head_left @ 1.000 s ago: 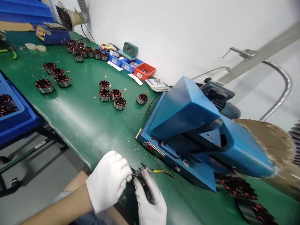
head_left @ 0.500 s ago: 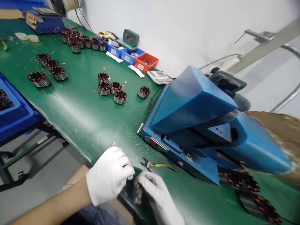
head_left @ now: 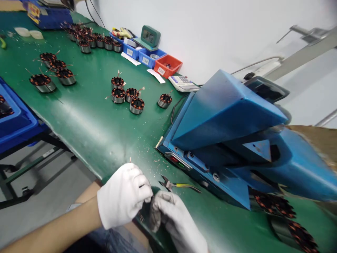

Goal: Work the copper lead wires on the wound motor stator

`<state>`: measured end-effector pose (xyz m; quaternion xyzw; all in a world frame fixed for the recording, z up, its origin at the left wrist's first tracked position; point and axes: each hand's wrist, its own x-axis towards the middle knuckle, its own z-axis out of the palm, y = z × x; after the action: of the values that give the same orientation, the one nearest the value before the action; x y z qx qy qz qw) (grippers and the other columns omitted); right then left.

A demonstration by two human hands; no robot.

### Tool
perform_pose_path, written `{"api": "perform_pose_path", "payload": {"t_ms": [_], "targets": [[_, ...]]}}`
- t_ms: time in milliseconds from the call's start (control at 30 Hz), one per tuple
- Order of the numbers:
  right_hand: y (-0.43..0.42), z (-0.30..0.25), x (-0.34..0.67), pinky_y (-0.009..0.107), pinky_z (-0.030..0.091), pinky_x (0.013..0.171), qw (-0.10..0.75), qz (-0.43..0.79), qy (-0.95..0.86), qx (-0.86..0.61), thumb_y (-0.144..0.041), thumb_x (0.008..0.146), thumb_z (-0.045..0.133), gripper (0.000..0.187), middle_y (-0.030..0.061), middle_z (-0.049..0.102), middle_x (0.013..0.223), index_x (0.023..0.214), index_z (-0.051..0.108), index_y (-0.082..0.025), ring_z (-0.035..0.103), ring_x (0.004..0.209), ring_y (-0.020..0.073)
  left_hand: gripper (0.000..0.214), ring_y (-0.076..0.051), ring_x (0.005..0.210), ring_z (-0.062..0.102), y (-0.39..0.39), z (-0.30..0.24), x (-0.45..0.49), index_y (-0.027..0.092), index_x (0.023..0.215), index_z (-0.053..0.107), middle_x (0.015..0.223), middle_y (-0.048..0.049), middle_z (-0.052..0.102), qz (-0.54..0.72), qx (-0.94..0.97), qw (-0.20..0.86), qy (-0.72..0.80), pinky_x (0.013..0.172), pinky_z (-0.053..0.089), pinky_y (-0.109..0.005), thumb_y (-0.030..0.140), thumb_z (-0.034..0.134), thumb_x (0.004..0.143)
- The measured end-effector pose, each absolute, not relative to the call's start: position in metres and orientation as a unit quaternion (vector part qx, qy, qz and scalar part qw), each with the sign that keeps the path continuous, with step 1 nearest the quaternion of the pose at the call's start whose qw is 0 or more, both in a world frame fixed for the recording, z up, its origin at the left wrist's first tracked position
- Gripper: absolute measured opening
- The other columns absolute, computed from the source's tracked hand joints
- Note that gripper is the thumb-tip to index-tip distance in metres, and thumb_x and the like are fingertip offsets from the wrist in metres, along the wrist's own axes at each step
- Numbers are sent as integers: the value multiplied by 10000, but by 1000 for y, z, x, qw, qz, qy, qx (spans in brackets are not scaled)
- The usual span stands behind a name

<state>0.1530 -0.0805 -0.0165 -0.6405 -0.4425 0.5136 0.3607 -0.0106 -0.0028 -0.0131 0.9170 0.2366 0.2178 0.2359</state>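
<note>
Meeting at the near edge of the green desk point(head_left: 86, 119), the two white-gloved hands pinch a small dark part point(head_left: 150, 205) between them. The left hand point(head_left: 123, 200) is clenched around it, a thin wire end poking up above the knuckles; the right hand point(head_left: 175, 219) grips it from the other side. What the part is cannot be told, since the gloves hide most of it. Small pliers point(head_left: 179, 185) with yellow handles lie on the desk just beyond the hands, in front of a blue machine point(head_left: 226, 119). Copper-wound coils point(head_left: 127, 96) stand in groups farther back.
</note>
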Motion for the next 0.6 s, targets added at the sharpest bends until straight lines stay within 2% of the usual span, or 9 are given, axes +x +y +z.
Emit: {"api": "perform_pose_path", "payload": {"t_ms": [100, 167, 200, 233, 267, 367, 433, 500, 600], "targets": [[-82, -13, 161, 246, 493, 489, 329, 319, -580, -674, -217, 786, 639, 77, 28, 692, 598, 720, 667, -189, 625, 499, 168, 161, -190, 732, 509, -3, -15, -10, 201, 753, 555, 770, -13, 620, 239, 909, 251, 231, 717, 356, -362, 94, 446, 809], [-84, -14, 160, 298, 532, 611, 338, 124, -686, -633, -200, 811, 609, 106, 67, 744, 743, 867, 699, -198, 676, 619, 199, 169, -194, 748, 515, -3, -15, -10, 199, 756, 555, 771, -15, 618, 237, 910, 247, 235, 729, 362, -364, 89, 439, 809], [-84, -15, 157, 313, 532, 638, 349, 90, -699, -617, -197, 825, 589, 127, 79, 749, 770, 877, 704, -203, 681, 646, 206, 174, -196, 751, 516, -3, -14, -10, 199, 752, 557, 770, -16, 616, 231, 911, 244, 238, 732, 364, -365, 88, 436, 808], [-85, -17, 154, 305, 523, 613, 365, 116, -680, -625, -209, 835, 576, 126, 75, 738, 733, 829, 702, -204, 668, 619, 198, 178, -197, 755, 517, -4, -14, -10, 198, 747, 560, 769, -19, 615, 222, 914, 240, 241, 735, 365, -365, 90, 434, 811], [-85, -19, 149, 279, 497, 541, 384, 203, -621, -652, -249, 846, 573, 152, 57, 703, 643, 747, 678, -202, 632, 545, 179, 181, -197, 755, 517, -4, -13, -10, 196, 740, 563, 766, -22, 614, 215, 917, 234, 242, 736, 365, -366, 95, 433, 815], [-84, -22, 139, 215, 293, 322, 413, 591, -273, -637, -486, 770, 625, 369, -73, 387, 368, 546, 502, -219, 327, 293, 89, 180, -196, 746, 511, -4, -13, -10, 191, 738, 565, 773, -27, 618, 214, 921, 220, 240, 736, 367, -371, 118, 429, 830], [-84, -20, 139, 204, 219, 295, 404, 720, -116, -552, -542, 682, 670, 399, -130, 245, 345, 545, 467, -228, 175, 266, 54, 174, -193, 745, 513, -4, -14, -10, 192, 748, 560, 785, -22, 624, 231, 915, 230, 237, 738, 370, -369, 125, 425, 834], [-84, -16, 145, 205, 273, 319, 380, 744, -128, -534, -494, 693, 676, 346, -115, 314, 348, 569, 515, -213, 241, 268, 61, 174, -189, 752, 521, -3, -15, -11, 198, 759, 558, 793, -11, 631, 240, 907, 252, 235, 747, 371, -365, 131, 420, 840], [-83, -10, 158, 236, 439, 474, 294, 635, -339, -628, -336, 765, 657, 163, -7, 626, 540, 702, 654, -186, 562, 461, 135, 200, -181, 753, 532, -2, -16, -11, 205, 772, 551, 811, 5, 638, 238, 899, 284, 233, 764, 373, -367, 121, 384, 842]]}}
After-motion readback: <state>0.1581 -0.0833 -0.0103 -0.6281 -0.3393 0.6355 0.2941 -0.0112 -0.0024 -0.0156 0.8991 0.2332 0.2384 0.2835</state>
